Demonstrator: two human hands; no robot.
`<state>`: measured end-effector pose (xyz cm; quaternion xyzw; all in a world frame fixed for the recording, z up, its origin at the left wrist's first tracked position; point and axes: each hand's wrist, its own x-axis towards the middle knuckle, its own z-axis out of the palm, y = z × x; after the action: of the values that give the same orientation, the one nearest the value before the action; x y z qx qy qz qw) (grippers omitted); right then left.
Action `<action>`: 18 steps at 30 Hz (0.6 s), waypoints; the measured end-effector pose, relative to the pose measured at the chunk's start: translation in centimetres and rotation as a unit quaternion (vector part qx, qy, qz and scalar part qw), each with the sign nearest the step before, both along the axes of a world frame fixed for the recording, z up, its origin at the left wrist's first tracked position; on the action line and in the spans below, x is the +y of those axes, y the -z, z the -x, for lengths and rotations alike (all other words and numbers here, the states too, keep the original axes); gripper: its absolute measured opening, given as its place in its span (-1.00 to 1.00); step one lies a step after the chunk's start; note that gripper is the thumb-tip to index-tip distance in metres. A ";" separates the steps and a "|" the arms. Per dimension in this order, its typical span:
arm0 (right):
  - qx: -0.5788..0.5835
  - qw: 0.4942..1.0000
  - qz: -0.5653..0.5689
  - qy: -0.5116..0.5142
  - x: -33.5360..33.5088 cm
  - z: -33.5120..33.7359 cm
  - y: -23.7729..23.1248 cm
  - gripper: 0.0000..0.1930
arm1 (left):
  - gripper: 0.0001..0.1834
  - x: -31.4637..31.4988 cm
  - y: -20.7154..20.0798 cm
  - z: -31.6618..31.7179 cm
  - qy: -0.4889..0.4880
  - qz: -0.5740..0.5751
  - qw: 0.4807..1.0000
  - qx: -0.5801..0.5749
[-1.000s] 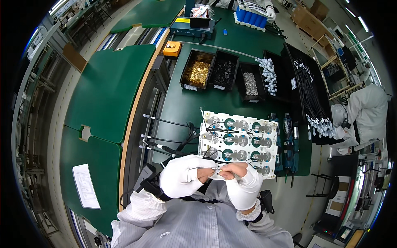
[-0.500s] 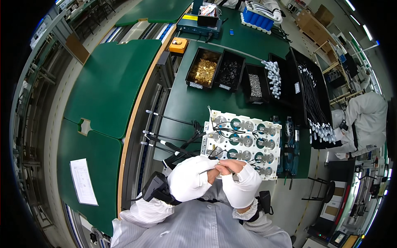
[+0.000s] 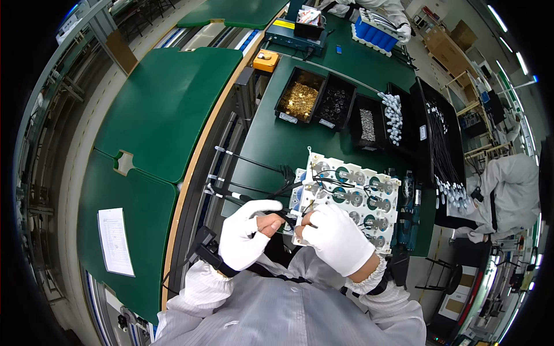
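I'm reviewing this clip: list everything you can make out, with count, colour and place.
Module: 1, mostly white, before the person
Loose cables: several, black with pale ends, left of module
Table: 1, green, under module
Boards: several, green, left
Small-parts bins: 3, black, beyond module
Pale-tipped bundle: 1, whitish, right of bins
Cable tray: 1, black, table's right side
Power tools: at least 2, teal-black, right of module
Switch box: 1, orange-yellow, table's left edge
Equipment box: 1, blue, beyond bins
Paper: 1, white, lower-left board
Co-workers: at least 2, white clothing, right and top
Left hand: 1, white glove, beside cables
Right hand: 1, white glove, module's near-left edge
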<state>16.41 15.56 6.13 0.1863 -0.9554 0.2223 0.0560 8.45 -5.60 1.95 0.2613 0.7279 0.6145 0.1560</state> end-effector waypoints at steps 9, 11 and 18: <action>0.000 0.997 -0.072 -0.042 -1.0 -0.8 -0.8 -0.73 | -0.75 2.3 1.6 0.4 0.016 -0.048 0.994 -0.092; -0.014 0.996 -0.079 -0.041 -1.2 -0.8 -1.2 -0.72 | -0.79 2.4 1.7 0.5 0.031 -0.035 0.998 -0.033; 0.004 0.997 -0.074 -0.019 -1.2 -0.5 -1.3 -0.87 | -0.82 2.4 1.7 0.8 0.047 -0.032 0.998 0.028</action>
<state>16.87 14.39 7.43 0.2092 -0.9652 0.1511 0.0418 7.61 -3.18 0.30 0.3177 0.6988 0.6218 0.1557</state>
